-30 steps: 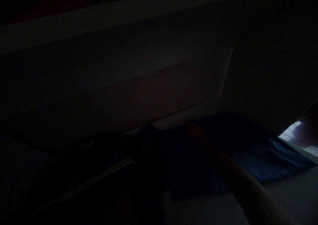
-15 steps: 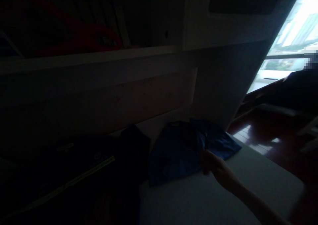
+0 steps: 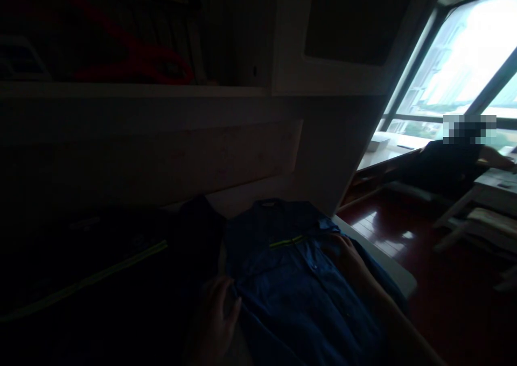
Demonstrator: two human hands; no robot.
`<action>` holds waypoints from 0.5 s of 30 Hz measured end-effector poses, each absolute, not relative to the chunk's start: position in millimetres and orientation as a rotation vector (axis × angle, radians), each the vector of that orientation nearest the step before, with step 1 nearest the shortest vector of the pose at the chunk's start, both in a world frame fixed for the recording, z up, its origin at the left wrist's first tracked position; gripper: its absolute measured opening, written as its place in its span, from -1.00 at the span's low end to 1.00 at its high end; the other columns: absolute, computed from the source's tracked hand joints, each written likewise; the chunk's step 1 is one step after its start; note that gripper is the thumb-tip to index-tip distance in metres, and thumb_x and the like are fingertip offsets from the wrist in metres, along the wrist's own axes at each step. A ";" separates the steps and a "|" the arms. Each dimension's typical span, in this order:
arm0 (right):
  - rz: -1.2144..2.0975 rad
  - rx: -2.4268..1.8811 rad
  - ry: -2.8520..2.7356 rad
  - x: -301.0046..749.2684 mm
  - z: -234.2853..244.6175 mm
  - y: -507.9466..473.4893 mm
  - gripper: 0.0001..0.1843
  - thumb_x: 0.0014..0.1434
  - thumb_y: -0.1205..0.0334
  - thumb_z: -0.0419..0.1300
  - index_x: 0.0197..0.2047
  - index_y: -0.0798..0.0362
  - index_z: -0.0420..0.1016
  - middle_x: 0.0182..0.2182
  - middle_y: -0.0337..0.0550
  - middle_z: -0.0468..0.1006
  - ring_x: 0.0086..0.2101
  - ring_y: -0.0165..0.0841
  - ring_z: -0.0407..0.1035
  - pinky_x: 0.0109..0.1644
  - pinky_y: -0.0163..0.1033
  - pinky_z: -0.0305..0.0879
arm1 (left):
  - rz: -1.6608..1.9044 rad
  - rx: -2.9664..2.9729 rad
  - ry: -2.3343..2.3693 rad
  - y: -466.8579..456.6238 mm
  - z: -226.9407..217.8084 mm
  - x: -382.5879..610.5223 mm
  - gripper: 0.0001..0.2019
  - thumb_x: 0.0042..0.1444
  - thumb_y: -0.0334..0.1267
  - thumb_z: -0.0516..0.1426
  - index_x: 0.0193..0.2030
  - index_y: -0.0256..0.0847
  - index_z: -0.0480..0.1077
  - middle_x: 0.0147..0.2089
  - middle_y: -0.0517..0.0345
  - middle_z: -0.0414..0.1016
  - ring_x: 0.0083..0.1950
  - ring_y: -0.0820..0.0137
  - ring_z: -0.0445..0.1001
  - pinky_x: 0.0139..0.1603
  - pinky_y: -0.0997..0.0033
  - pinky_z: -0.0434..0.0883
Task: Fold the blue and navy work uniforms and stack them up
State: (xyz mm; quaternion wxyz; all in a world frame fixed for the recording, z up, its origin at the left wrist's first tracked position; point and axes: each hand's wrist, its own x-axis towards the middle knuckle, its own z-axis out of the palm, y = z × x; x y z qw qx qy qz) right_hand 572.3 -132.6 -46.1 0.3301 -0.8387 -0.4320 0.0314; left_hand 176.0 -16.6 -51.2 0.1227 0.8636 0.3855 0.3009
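A blue shirt (image 3: 299, 290) with a thin yellow-green stripe lies spread on a pale table (image 3: 388, 263) in dim light. My left hand (image 3: 218, 317) rests at the shirt's left edge, fingers spread and flat. My right hand (image 3: 347, 258) lies on the shirt's right side with its fingers flat on the cloth. Neither hand lifts the fabric.
A dark garment (image 3: 100, 274) with a yellow-green stripe lies to the left. Shelves with a red object (image 3: 137, 59) hang above. At the right, a person in dark clothes (image 3: 448, 161) sits by a bright window (image 3: 464, 69), over a red-brown floor (image 3: 436, 280).
The view has swung right and brightened. The blue shirt, bunched half a second ago, now lies spread out. My left hand has come into view and my right hand moved onto the cloth.
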 end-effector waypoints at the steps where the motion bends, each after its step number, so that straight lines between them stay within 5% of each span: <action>1: 0.026 -2.328 -1.143 578.0 -46.9 -116.6 -0.19 0.11 -0.35 0.02 0.20 0.10 0.33 0.24 0.23 0.26 0.15 0.05 0.25 0.14 0.15 0.26 | 0.823 2.486 1.145 -23.6 -53.2 191.1 -0.63 0.21 -0.04 0.07 0.07 -0.17 0.40 0.08 -0.04 0.51 0.12 0.22 0.49 0.09 0.16 0.49; 3: 0.023 -2.602 -1.134 584.0 -50.1 -93.6 -0.22 0.21 -0.20 0.01 0.37 0.05 0.10 0.36 0.16 0.04 0.28 0.06 0.03 0.24 0.29 0.04 | 0.693 2.418 1.210 -30.5 -59.7 214.9 -0.52 0.18 -0.07 0.08 0.17 -0.27 0.34 0.20 -0.14 0.43 0.23 0.16 0.40 0.21 0.10 0.41; 5: 0.107 -2.756 -1.153 583.3 -53.8 -84.2 -0.30 0.28 -0.05 -0.04 0.41 0.00 -0.02 0.35 0.09 0.10 0.29 0.00 0.02 0.23 0.31 0.01 | 0.524 2.365 1.256 -30.1 -64.9 229.0 -0.46 0.18 -0.13 0.06 0.27 -0.33 0.24 0.27 -0.17 0.36 0.29 0.16 0.33 0.29 0.11 0.32; 8: 0.046 -2.772 -1.311 575.8 -55.8 -91.3 -0.45 0.30 0.12 -0.07 0.33 -0.03 0.17 0.20 0.01 0.36 0.17 -0.06 0.22 0.14 0.14 0.13 | 0.297 2.326 1.297 -24.5 -64.4 231.9 -0.47 0.19 -0.31 0.00 0.31 -0.35 0.21 0.27 -0.15 0.36 0.30 0.21 0.31 0.32 0.20 0.25; 11: 0.099 -2.682 -1.445 571.1 -53.7 -110.9 -0.62 0.30 0.19 -0.09 0.04 -0.02 0.46 -0.02 -0.03 0.55 0.01 -0.12 0.40 0.07 0.00 0.15 | 0.166 2.242 1.343 -21.9 -60.0 217.1 -0.41 0.13 -0.45 -0.02 0.35 -0.32 0.14 0.27 -0.12 0.37 0.27 0.28 0.35 0.28 0.30 0.27; 13: 0.218 -2.646 -1.430 572.4 -52.8 -124.5 -0.58 0.34 0.16 -0.18 -0.06 0.00 0.49 -0.12 -0.03 0.59 -0.09 -0.17 0.47 0.00 -0.07 0.20 | 0.150 2.193 1.382 -23.2 -60.2 202.9 -0.34 0.10 -0.44 0.01 0.39 -0.32 0.05 0.33 -0.15 0.30 0.30 0.26 0.32 0.28 0.30 0.27; 15: 0.210 -2.659 -1.328 574.4 -54.6 -135.5 -0.51 0.36 0.09 -0.25 0.05 -0.01 0.43 -0.02 0.01 0.55 -0.06 -0.14 0.46 -0.05 -0.06 0.24 | 0.196 2.193 1.434 -25.3 -62.4 190.1 -0.30 0.11 -0.36 0.04 0.40 -0.40 -0.02 0.40 -0.23 0.15 0.39 0.18 0.18 0.34 0.23 0.20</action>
